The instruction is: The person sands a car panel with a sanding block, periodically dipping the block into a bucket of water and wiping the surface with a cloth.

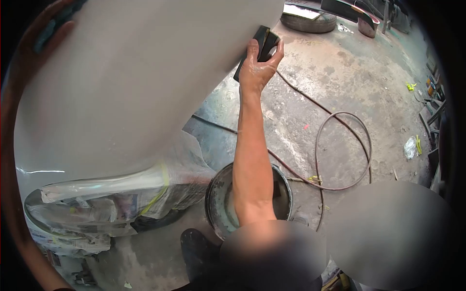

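My right hand is closed round a black sanding block, thumb on one side and fingers on the other. The block lies against the edge of a smooth, pale grey car body panel. At the far upper left, my left hand rests on the panel in shadow. Its fingers curl round a bluish thing that is too dark to name. Below my right forearm stands a dark bucket with something inside, partly hidden by the arm.
Taped newspaper and plastic film cover a part below the panel. A dark red hose loops over the stained concrete floor. A tyre lies at the back. Crumpled plastic is on the right. My boot stands beside the bucket.
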Demonstrator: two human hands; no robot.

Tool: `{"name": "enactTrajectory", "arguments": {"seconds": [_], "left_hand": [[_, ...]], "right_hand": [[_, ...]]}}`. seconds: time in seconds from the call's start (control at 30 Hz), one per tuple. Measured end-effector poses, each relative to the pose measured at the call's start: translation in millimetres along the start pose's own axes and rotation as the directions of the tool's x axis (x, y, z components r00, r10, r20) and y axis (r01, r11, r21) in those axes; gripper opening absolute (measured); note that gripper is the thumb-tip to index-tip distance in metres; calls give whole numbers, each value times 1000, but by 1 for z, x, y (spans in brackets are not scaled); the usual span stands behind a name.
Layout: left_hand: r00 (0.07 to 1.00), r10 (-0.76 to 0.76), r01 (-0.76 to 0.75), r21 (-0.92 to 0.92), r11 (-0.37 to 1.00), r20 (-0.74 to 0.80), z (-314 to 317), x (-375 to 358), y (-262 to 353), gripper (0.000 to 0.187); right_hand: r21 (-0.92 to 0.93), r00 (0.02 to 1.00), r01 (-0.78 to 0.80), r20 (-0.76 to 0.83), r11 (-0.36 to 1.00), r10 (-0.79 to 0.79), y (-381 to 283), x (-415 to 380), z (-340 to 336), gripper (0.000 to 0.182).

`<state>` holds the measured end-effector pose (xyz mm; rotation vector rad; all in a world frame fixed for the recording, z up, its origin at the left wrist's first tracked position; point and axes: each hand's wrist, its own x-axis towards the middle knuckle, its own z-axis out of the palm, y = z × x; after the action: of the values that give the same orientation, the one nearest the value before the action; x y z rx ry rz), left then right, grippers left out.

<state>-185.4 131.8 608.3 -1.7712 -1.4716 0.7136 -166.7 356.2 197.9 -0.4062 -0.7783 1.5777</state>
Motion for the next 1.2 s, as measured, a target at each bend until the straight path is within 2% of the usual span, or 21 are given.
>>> {"name": "enactTrajectory", "arguments": {"seconds": [0.03,0.07,0.1,0.13,0.17,0.27,0.3,0.37,0.43,0.47,0.53,0.57,0.63,0.73,0.8,0.83,0.87,0.93,1.0,1.07,1.2], "left_hand": [[994,-93,88,82,993,63,-5,-5,4,53],[998,-39,32,133,991,47,-6,-3,3,53],[999,14,-20,188,982,34,-6,-1,2,54],[997,65,-71,247,966,30,-8,0,2,54],[996,88,-91,272,958,24,-10,0,1,54],[991,136,-136,302,944,22,-10,4,-1,53],[992,126,-128,288,949,25,-10,3,-1,53],[997,77,-81,238,968,29,-6,1,-2,52],[999,-1,-7,168,986,50,-7,-3,-1,51],[998,39,-46,201,978,39,-7,-4,-1,52],[993,121,-117,274,954,5,-5,1,-3,52],[992,129,-125,281,951,5,-8,2,-2,52],[990,143,-141,295,945,16,-12,7,2,52],[991,129,-133,284,950,32,-13,7,1,53],[997,70,-77,222,972,41,-12,5,0,53],[998,29,-38,176,984,55,-11,2,1,52],[998,12,-24,188,982,61,-9,-2,1,53],[998,20,-33,228,973,59,-8,-1,-3,53],[995,84,-98,290,952,63,-12,4,-4,53],[990,123,-141,334,932,75,-17,5,-4,54],[989,108,-135,326,935,102,-16,3,-8,55]], "right_hand": [[-116,994,81,-68,990,-89,10,-12,3,79],[-238,972,162,-128,958,-197,20,-29,11,78],[-198,965,210,-112,957,-235,17,-70,18,75],[-283,945,305,-30,909,-326,27,-116,19,76],[-256,955,291,16,922,-297,35,-165,20,78],[-166,988,152,43,974,-146,36,-201,15,80],[-210,978,203,-9,956,-209,37,-169,16,80],[-91,983,79,-159,993,-93,33,-84,16,81],[181,986,-101,-109,978,122,37,-26,3,84],[227,985,-149,-55,962,165,28,-27,-1,86],[5,988,-67,-142,998,67,26,-64,6,84],[112,984,-109,-128,988,123,25,-100,13,82],[-113,997,42,-59,993,-49,39,-181,16,83],[-108,998,-11,-59,994,5,39,-170,14,86],[-85,985,-31,-169,996,16,37,-86,12,83],[-9,985,-87,-150,996,85,34,-46,6,81],[185,988,-141,-31,973,149,38,-22,-2,79],[173,976,-201,-46,964,211,37,-34,-2,79],[-4,981,-104,-163,995,102,38,-91,8,80],[148,981,-154,-96,977,169,49,-171,15,81],[124,954,-284,-62,951,293,35,-118,7,81]]}}
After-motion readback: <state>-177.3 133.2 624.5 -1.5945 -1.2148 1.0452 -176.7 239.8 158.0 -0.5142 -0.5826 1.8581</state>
